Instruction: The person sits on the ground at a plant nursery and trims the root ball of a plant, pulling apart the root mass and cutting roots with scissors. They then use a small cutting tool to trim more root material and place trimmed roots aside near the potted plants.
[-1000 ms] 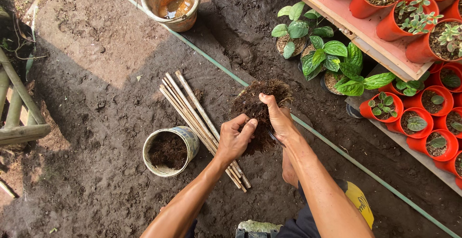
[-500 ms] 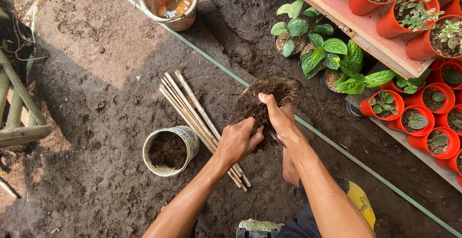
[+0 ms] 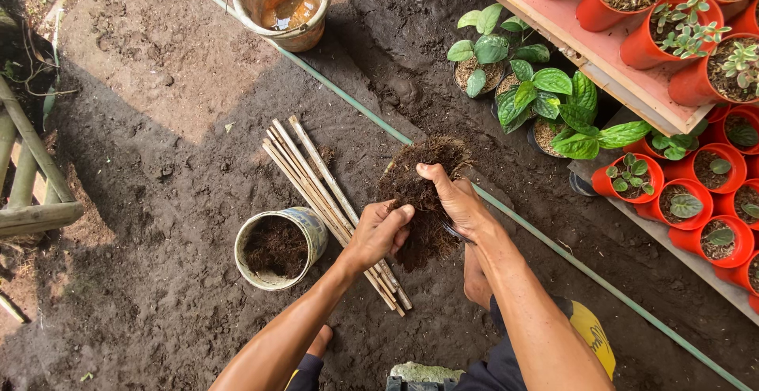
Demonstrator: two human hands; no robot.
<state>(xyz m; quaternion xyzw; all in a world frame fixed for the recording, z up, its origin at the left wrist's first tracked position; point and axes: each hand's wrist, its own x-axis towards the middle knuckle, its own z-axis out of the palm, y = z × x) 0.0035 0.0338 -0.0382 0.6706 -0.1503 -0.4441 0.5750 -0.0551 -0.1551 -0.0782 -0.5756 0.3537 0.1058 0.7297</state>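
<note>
Head view, looking down on dark soil ground [image 3: 158, 122]. Both hands are closed on one clump of dark fibrous root matter [image 3: 423, 201], held above the ground and close to the body.

Left hand [image 3: 379, 233]: grips the lower left edge of the clump, fingers curled into it. Right hand [image 3: 455, 201]: grips the right side higher up, thumb over the top. The hands sit close together, the clump between them, not touching each other as far as can be seen.

Long axis of the clump runs roughly away from the person, top end ragged, lower end hanging below the hands. Neither hand is clearly nearer; both are on it.

Just left of the left hand: a bundle of thin bamboo sticks [image 3: 324, 193] flat on the ground, running diagonally under the left wrist. Further left, beside the sticks: a small pale pot [image 3: 308, 229] part filled with dark soil.

Beyond the hands: a green hose [image 3: 348, 98] crossing diagonally, and a bucket [image 3: 312, 39] with muddy water. Right of the right hand: leafy potted plants [image 3: 545, 98] and red pots [image 3: 688, 201] beside a pink shelf [image 3: 569, 35].
</note>
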